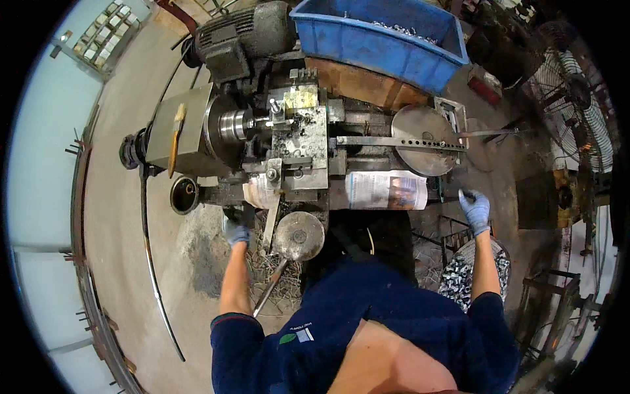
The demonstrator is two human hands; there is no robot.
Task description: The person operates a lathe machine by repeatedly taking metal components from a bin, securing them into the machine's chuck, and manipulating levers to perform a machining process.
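Observation:
My left hand, in a blue-grey glove, is at the front edge of a small metal lathe, below the bed. Dark shadow hides its fingers, so their grip does not show. Just right of it are a flat bar and a round metal disc with a rod handle. Above sits the lathe's chuck, facing the tool carriage. My right hand, gloved alike, hovers off the lathe's right end, fingers apart with dark tips and nothing visible in them. Nearby lies a printed newspaper sheet.
Behind the lathe stand a blue bin with metal pieces and a motor. A brush lies on the headstock. A basket of small metal parts is below my right forearm. A perforated bar crosses a round plate.

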